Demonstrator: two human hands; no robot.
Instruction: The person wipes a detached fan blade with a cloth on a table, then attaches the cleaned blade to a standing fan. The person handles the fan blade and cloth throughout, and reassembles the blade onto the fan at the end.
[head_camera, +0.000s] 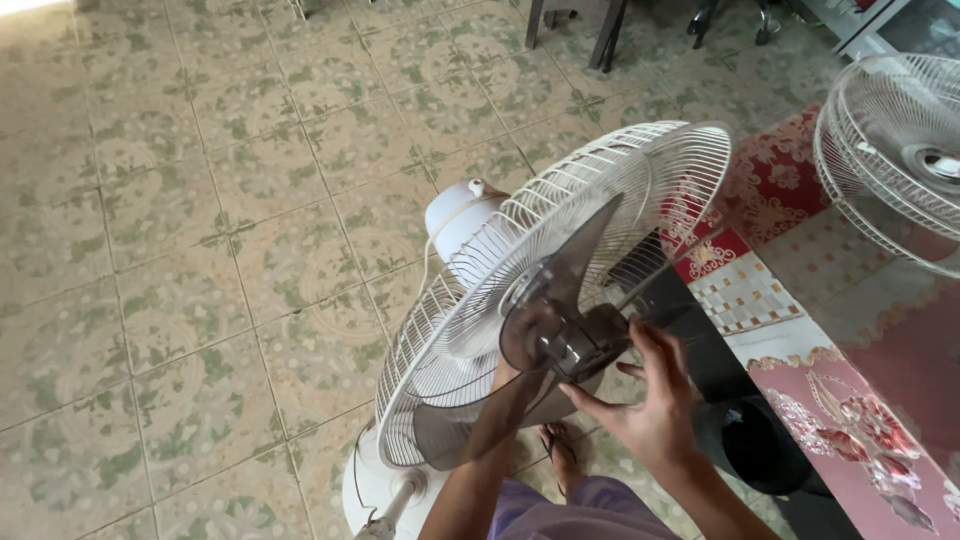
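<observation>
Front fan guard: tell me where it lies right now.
Head view, far right: the loose white guard rests on the patterned tablecloth, apart from the fan.

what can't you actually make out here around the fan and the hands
Head view only:
- Left hand: mostly hidden behind the grey fan blade; its grip cannot be told.
- Blade hub: blurred, and the right hand covers its near side.
- Fan base: cut off by the bottom edge.
- Second grille on the table: cut off by the right edge.
- Motor housing: partly screened by the rear grille.

A home's living room: patterned green floor tiles (200, 200), chair legs (575, 30), and a floral tablecloth (860, 400).
</observation>
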